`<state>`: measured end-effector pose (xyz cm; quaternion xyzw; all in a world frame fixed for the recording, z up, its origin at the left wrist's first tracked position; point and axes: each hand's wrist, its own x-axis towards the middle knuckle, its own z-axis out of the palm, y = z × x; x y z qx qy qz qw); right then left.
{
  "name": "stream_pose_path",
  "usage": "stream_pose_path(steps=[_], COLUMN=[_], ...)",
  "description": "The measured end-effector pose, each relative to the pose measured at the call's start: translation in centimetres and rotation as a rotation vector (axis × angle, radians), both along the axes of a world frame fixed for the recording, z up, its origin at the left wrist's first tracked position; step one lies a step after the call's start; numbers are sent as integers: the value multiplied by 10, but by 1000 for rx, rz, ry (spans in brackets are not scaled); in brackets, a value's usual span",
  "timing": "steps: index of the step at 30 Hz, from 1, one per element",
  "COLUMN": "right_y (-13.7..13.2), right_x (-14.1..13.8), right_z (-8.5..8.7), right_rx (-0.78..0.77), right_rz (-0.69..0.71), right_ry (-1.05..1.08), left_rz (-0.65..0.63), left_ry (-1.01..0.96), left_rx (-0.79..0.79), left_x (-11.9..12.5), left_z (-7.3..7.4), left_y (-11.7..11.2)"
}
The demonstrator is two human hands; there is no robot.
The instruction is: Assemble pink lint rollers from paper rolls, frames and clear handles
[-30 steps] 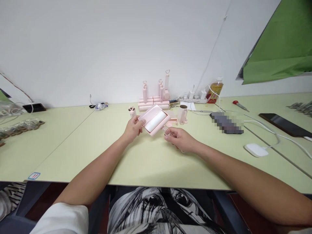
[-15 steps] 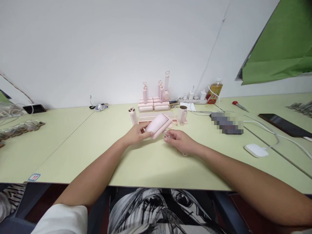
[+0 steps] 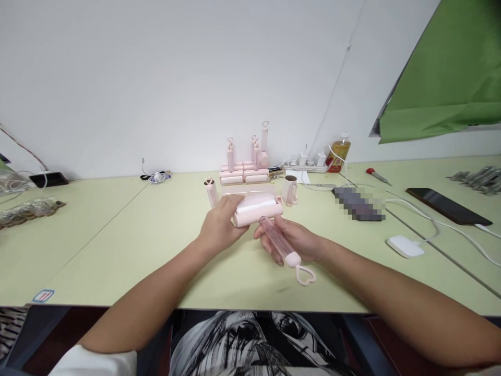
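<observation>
My left hand is closed around a pink lint roller head with a white roll, its fingers over the left end. A clear handle with a pink heart-shaped loop lies in my right hand, slanting down toward me. The handle's upper end meets the pink head's lower side; whether the two are joined I cannot tell. Just behind stand a roller piece with a heart loop on the left and a paper-cored roll on the right.
Lint rollers with upright handles are stacked by the wall. Farther right are a power strip, a bottle, a red-handled screwdriver, a phone and a white charger with cables. Wrapped items lie far left.
The lint roller head has turned from slanted to nearly level, its rounded side facing me. My right hand has rolled over, bringing the clear handle and its heart loop into full view.
</observation>
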<state>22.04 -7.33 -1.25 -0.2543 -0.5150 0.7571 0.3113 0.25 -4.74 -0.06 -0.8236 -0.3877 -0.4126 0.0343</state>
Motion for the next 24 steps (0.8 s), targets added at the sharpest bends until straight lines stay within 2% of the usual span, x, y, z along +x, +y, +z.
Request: stream_pose_path(steps=[5,7,9,11,13,16,20,24], right_y=[4,0,-9,-17,-21,-18,-12,-13], right_x=[-2,-10,-20,-29,-33,-27,-14,-10], right_z=[-5,-6,-6,-5,-4,-2,3,10], right_rx=[-24,-75,-147,-143,-112,-54,64,65], right_rz=[-21,-12,46,54,-18,-140,-179,-99], right_ry=[4,49,111,86,15,-82,-165,-256], left_rz=[169,212,228,218,203,191,188,196], left_ry=[-300,-340,-287,-162,-70,-83,-89,-68], left_rx=[-156,-199,-240,-255,-209,-151,-80,40], left_x=[-21,-25,-22,-18,-17,-23,-40,-51], left_z=[35,40,36,25,12,-1,-4,-2], left_y=[5,2,-4,-9,-8,4,19,21])
